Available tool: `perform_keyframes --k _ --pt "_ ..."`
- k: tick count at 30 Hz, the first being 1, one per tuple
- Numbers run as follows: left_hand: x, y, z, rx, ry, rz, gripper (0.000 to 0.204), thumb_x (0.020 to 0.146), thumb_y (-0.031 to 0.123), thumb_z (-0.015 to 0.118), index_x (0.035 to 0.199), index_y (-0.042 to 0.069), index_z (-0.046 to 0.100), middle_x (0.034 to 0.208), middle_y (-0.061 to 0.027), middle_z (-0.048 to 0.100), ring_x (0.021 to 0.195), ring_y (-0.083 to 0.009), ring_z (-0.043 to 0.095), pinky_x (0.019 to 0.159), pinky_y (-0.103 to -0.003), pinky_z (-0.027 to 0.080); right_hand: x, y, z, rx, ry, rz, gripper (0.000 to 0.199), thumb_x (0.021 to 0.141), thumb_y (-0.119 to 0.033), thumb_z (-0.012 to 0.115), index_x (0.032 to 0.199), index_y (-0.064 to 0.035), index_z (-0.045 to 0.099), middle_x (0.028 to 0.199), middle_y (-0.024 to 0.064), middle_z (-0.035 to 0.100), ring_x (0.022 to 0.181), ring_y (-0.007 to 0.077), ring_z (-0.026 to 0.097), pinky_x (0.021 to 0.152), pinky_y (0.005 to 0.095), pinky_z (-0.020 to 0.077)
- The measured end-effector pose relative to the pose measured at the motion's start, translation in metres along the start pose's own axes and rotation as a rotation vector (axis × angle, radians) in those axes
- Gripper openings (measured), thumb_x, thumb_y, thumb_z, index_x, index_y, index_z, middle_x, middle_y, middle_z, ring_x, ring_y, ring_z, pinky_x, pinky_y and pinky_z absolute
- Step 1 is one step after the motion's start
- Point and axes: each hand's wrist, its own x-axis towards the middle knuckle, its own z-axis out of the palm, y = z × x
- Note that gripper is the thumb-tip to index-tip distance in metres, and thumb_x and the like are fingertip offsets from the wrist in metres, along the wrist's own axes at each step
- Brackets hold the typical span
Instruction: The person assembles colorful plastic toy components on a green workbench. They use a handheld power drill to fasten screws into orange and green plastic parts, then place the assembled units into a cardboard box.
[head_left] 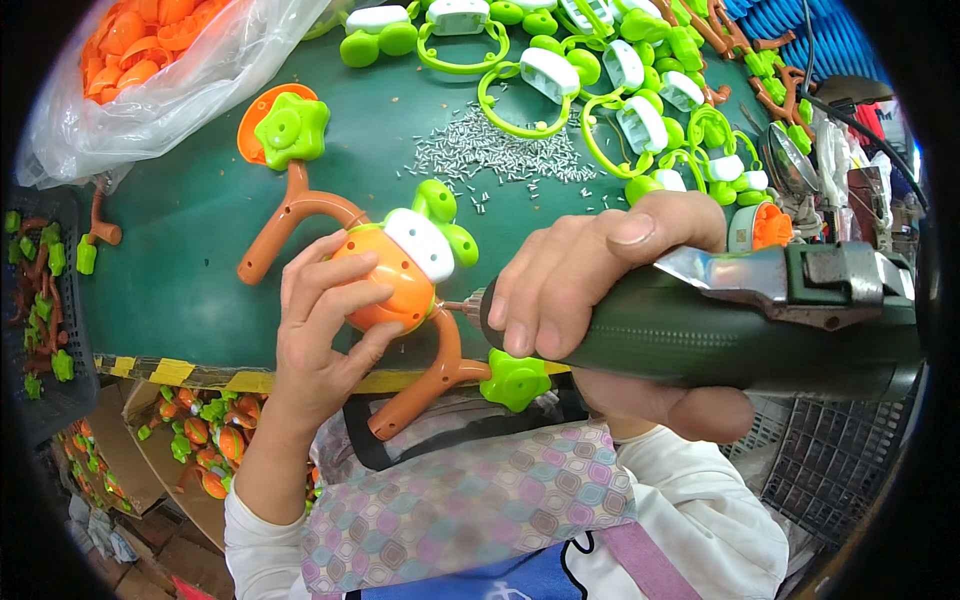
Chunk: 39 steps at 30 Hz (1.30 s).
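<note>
My left hand (pixel 325 325) is wrapped round an orange toy body (pixel 410 290), which has a white panel (pixel 420 245) and green round knobs at its top. Brown branch-shaped arms (pixel 440 370) stick out on both sides of it. One arm ends in a green star (pixel 515 380); the other carries a second green star (pixel 290 127) with an orange cup behind it. In my right hand (pixel 590 270) is a dark green power screwdriver (pixel 740 340), lying nearly level. Its bit (pixel 460 305) meets the toy where the near brown arm joins the body.
Loose silver screws (pixel 500 150) lie heaped on the green tabletop (pixel 200 240). Green-and-white ring parts (pixel 550 75) crowd the back right. A clear bag (pixel 190 85) of orange pieces stands back left, near a dark basket (pixel 80 370) of branch parts. A box (pixel 180 450) of toys sits below the table edge.
</note>
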Motion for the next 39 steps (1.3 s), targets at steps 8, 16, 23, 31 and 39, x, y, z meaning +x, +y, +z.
perform_keyframes --k 8,16,23,31,39 --pt "-0.003 -0.007 0.014 -0.055 0.075 -0.010 0.064 0.065 0.009 0.089 0.122 0.013 0.060 0.128 -0.0093 0.059 0.130 -0.0392 0.049 0.109 -0.049 0.040 0.006 0.000 -0.008 -0.003 -0.039 0.041 0.103 0.076 -0.083 0.063 0.137 -0.0034 0.039 0.080 0.0091 0.063 0.071 0.0255 0.064 0.071 0.0416 0.0557" --pt "0.001 -0.004 0.016 -0.060 0.077 -0.012 0.061 0.065 0.008 0.087 0.118 0.012 0.059 0.126 -0.0092 0.057 0.129 -0.0391 0.048 0.108 -0.049 0.040 0.026 -0.010 0.011 -0.176 0.103 0.351 0.095 0.080 -0.080 0.064 0.131 -0.0029 0.043 0.079 0.0107 0.062 0.070 0.0254 0.063 0.071 0.0407 0.0548" --pt "0.007 -0.004 0.011 -0.072 0.045 -0.015 0.058 0.065 0.009 0.087 0.117 0.009 0.061 0.127 -0.0092 0.058 0.126 -0.0381 0.050 0.107 -0.048 0.039 0.034 0.055 0.004 -0.010 -0.063 0.337 0.089 0.078 -0.079 0.067 0.118 -0.0006 0.049 0.076 0.0096 0.063 0.065 0.0207 0.063 0.064 0.0338 0.0532" --pt "0.015 -0.006 0.008 -0.157 0.027 -0.023 0.056 0.070 0.011 0.083 0.120 0.008 0.059 0.128 -0.0105 0.058 0.126 -0.0371 0.050 0.109 -0.048 0.038 0.047 0.070 0.001 0.080 -0.126 0.289 0.085 0.077 -0.078 0.071 0.103 0.0020 0.057 0.072 0.0083 0.065 0.060 0.0154 0.062 0.057 0.0259 0.0515" --pt "0.011 -0.010 0.015 -0.118 0.082 0.032 0.057 0.070 0.009 0.082 0.121 0.009 0.058 0.127 -0.0102 0.058 0.126 -0.0363 0.051 0.108 -0.047 0.038 0.026 0.060 0.025 -0.169 0.158 0.158 0.082 0.092 -0.062 0.064 0.132 0.0048 0.040 0.080 0.0112 0.062 0.066 0.0195 0.062 0.062 0.0316 0.0539"
